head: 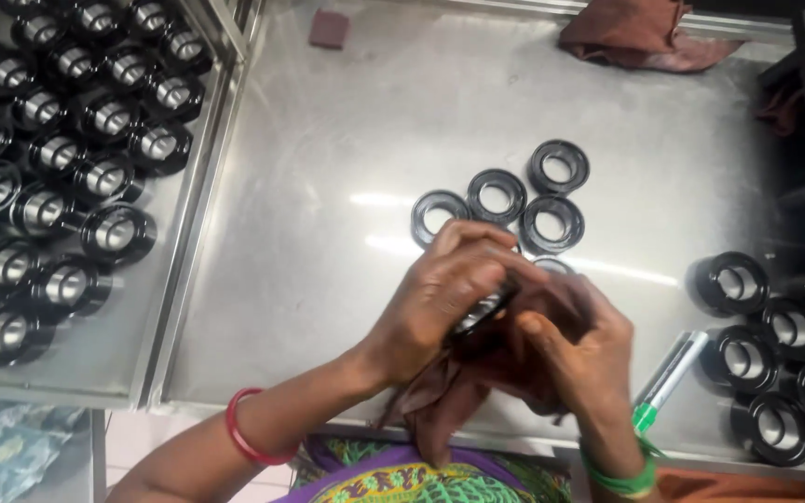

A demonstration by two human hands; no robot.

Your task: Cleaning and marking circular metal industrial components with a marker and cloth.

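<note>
My left hand [444,298] grips a black ring-shaped part with a shiny metal inner face [479,313] over the front of the steel table [328,279]. My right hand [575,349] holds a dark brown cloth [440,405] pressed against that part; the cloth hangs down past the table's front edge. Both hands touch each other around the part, most of which is hidden. Just beyond the hands lie several flat black rings [525,196] in a loose cluster on the table.
A tray [165,307] at the left is packed with several black cylindrical parts with shiny bores. More such parts [775,345] stand at the right beside a green-and-white marker [668,377]. Another brown cloth [640,33] and a small brown pad [328,28] lie at the back.
</note>
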